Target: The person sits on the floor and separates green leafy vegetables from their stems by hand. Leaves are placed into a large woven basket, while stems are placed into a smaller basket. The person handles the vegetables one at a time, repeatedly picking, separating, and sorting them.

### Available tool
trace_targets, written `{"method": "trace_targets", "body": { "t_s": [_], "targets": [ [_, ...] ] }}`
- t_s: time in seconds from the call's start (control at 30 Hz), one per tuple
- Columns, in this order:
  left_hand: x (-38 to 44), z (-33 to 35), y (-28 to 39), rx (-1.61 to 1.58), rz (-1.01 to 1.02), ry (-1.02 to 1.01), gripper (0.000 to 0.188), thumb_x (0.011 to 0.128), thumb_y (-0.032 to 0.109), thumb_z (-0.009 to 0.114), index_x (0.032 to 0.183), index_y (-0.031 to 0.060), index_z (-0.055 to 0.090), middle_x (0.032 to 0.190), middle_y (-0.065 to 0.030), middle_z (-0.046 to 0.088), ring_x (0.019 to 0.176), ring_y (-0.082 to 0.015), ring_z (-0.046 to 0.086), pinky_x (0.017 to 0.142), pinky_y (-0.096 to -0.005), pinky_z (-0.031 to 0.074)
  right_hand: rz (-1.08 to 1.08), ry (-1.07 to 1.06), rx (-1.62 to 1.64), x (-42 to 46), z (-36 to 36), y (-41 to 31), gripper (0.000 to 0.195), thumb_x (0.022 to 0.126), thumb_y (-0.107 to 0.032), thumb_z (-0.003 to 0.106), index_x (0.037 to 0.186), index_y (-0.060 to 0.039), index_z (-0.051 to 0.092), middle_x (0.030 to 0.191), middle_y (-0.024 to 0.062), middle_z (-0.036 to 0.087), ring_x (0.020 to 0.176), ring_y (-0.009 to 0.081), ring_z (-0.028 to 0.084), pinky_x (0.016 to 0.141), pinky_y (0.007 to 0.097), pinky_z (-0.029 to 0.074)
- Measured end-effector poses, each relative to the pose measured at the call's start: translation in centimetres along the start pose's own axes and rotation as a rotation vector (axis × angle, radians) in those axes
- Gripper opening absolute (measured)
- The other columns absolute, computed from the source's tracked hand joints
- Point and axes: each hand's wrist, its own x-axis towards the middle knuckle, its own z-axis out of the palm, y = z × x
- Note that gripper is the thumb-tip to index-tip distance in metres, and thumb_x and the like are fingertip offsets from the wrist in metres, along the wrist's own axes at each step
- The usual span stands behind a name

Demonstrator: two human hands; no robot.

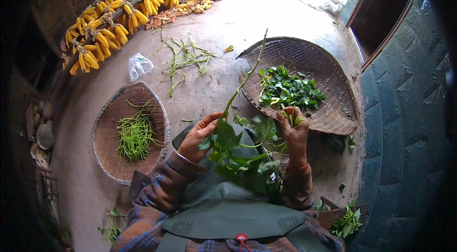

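A leafy green vine (238,92) runs up and away from my left hand (202,134), which is closed around its stem. Its leaves (235,159) hang over the dark green apron on my lap. My right hand (295,127) pinches a few pale green leaf pieces (293,118) near the front rim of a wide woven bamboo winnowing basket (335,98). In that basket lies a heap of picked green leaves (291,89). To my left, a second woven basket (105,134) holds a pile of thin green stems (135,136).
Stripped stalks (185,55) and a clear plastic bag (140,66) lie on the concrete floor. Bundled corn cobs (117,34) hang from a pole at the far left. A dark green door (396,119) stands on the right. More leafy vines (346,221) lie at my lower right.
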Motion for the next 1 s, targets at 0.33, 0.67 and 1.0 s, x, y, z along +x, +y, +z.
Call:
{"method": "trace_targets", "body": {
  "t_s": [0.33, 0.67, 1.0],
  "targets": [
    [0.6, 2.0, -1.9, 0.248, 0.092, 0.017, 0.027, 0.096, 0.011, 0.055, 0.122, 0.002, 0.056, 0.108, -0.002, 0.063, 0.097, -0.0092, 0.057, 0.087, -0.0238, 0.046, -0.051, -0.32, -0.069, -2.6, 4.9, -1.1, 0.019, 0.083, -0.01, 0.069, 0.097, 0.0021, 0.066, 0.086, 0.0153, 0.067, 0.074, 0.024, 0.066, 0.068, 0.0302, 0.051],
    [-0.3, 3.6, -1.7, 0.346, 0.134, -0.028, 0.035, 0.091, 0.007, 0.06, 0.124, 0.0044, 0.052, 0.1, 0.0006, 0.06, 0.091, -0.0075, 0.055, 0.083, -0.0209, 0.043, 0.376, -0.378, 0.365, -3.7, 5.9, -0.6, 0.007, 0.087, -0.007, 0.065, 0.092, -0.0011, 0.064, 0.078, 0.0027, 0.064, 0.071, 0.0071, 0.057, 0.063, 0.0236, 0.046],
    [-0.6, 1.8, -1.9, 1.126, 0.461, 0.203, 0.02, 0.085, -0.005, 0.06, 0.104, 0.0006, 0.065, 0.102, -0.0036, 0.063, 0.096, -0.0116, 0.06, 0.086, -0.0266, 0.048, -0.305, -0.558, -0.741, -2.5, 2.6, -1.6, 0.025, 0.071, -0.003, 0.063, 0.095, -0.0074, 0.067, 0.092, 0.0128, 0.066, 0.08, 0.0335, 0.065, 0.068, 0.0404, 0.052]
  ]
}}
